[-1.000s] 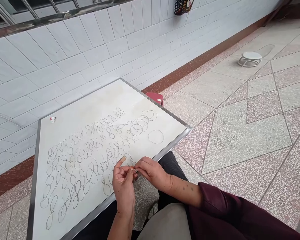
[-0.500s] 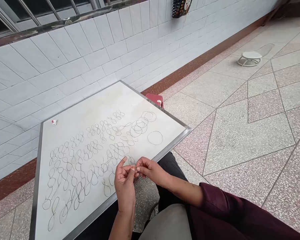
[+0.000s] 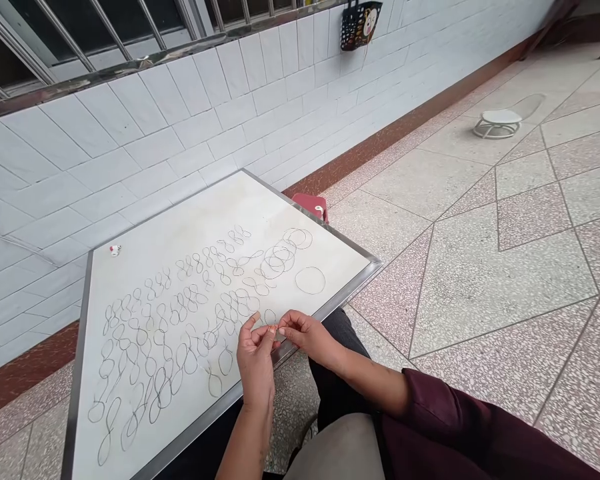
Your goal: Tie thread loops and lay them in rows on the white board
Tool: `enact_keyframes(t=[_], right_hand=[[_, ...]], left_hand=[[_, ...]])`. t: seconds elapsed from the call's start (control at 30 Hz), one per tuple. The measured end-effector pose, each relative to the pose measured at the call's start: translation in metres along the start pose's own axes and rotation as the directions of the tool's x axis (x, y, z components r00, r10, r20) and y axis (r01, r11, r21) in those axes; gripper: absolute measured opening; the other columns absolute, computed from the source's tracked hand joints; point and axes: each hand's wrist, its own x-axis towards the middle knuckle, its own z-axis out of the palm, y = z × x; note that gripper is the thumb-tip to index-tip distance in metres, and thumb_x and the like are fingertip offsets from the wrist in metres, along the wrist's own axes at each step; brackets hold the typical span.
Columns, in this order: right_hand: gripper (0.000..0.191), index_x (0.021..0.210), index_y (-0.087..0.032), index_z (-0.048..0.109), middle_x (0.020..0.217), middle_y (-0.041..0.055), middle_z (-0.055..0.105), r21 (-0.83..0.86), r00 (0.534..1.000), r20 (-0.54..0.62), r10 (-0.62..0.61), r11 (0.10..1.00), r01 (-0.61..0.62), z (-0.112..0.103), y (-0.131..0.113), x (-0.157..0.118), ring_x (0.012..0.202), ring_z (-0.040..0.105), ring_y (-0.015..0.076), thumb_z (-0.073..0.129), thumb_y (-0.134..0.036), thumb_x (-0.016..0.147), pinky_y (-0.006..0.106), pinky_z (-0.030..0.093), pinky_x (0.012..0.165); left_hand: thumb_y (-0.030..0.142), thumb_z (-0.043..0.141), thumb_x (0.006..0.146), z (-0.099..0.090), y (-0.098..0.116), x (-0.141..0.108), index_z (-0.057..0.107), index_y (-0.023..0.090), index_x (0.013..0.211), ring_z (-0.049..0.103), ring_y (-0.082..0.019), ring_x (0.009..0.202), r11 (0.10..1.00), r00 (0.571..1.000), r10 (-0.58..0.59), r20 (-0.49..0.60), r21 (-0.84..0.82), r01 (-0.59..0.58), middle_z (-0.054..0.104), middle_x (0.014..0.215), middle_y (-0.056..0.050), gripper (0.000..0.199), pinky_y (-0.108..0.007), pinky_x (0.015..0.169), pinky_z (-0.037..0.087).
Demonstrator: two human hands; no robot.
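Note:
My left hand (image 3: 257, 363) and my right hand (image 3: 307, 339) meet at the near edge of a white table (image 3: 205, 207) with a metal rim. Both pinch a thin dark wire loop (image 3: 270, 316), and part of it shows above the fingertips. The left index finger points up with a tan covering on its tip. Several rows of wire twisted into figure-eight shapes (image 3: 161, 390) lie across the table. Toward the right corner are overlapping round wire rings (image 3: 280, 257) and a single ring (image 3: 310, 281) lying apart.
A small white and red object (image 3: 115, 251) lies at the table's far left. Behind the far corner is a red stool (image 3: 310, 203). A low white chair (image 3: 500, 120) stands on the floor. A black basket (image 3: 361, 27) hangs on the tiled wall.
The view has tilted up slightly, showing more of the hanging basket. Both hands remain pinched together, and have shifted slightly to the right in the picture.

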Motion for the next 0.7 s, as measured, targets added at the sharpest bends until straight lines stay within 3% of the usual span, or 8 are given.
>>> enact_keyframes(t=[0.1,0.23,0.37,0.57,0.7], right_hand=[[0.005,0.079,-0.02,0.063,0.08,-0.0005,0.059,-0.263,0.985,-0.078,-0.157,0.956,0.131,-0.004,0.002,0.005,0.077,0.054,0.015,0.064,-0.019,0.084,0.028,0.041,0.071],[0.012,0.083,-0.02,0.064,0.084,0.001,0.059,-0.43,0.962,-0.035,-0.272,0.873,0.231,-0.005,0.004,0.008,0.082,0.056,0.0161,0.059,-0.009,0.086,0.029,0.044,0.076],[0.011,0.084,-0.019,0.063,0.084,0.0015,0.06,-0.468,0.962,-0.058,-0.266,0.859,0.209,-0.005,0.004,0.012,0.082,0.057,0.0168,0.061,-0.009,0.086,0.029,0.045,0.076],[0.009,0.083,-0.02,0.063,0.084,0.001,0.061,-0.491,0.976,-0.083,-0.2,0.861,0.135,-0.007,-0.001,0.021,0.081,0.057,0.0162,0.061,-0.014,0.089,0.028,0.045,0.074],[0.007,0.085,-0.019,0.063,0.085,0.0013,0.062,-0.583,0.981,-0.059,-0.184,0.804,0.116,-0.008,-0.001,0.026,0.083,0.058,0.0161,0.062,-0.014,0.089,0.027,0.044,0.074]], left_hand=[[0.028,0.079,0.071,0.002,-0.003,0.009,0.054,0.014,0.125,0.06,-0.012,0.063,0.999,1.0,-0.023,-0.008,-0.028,0.023,0.068,0.074,-0.001,0.061,-0.028,0.07,0.05],[0.026,0.077,0.069,0.004,-0.006,0.017,0.055,0.014,0.122,0.06,-0.012,0.062,0.999,0.999,-0.031,-0.022,-0.037,0.03,0.065,0.069,0.001,0.058,-0.028,0.068,0.05],[0.029,0.078,0.072,0.004,-0.004,0.021,0.054,0.016,0.124,0.06,-0.012,0.062,0.999,1.0,-0.015,0.003,0.029,0.015,0.068,0.073,0.0,0.059,-0.03,0.072,0.051],[0.03,0.076,0.076,0.004,-0.002,0.028,0.056,0.015,0.126,0.068,-0.021,0.088,0.989,0.999,0.001,0.051,0.146,-0.009,0.075,0.093,-0.011,0.056,-0.036,0.082,0.053],[0.031,0.07,0.082,0.0,-0.003,0.029,0.053,0.015,0.131,0.067,-0.02,0.089,0.98,0.999,0.031,0.028,0.195,-0.035,0.072,0.108,-0.014,0.055,-0.035,0.079,0.054]])
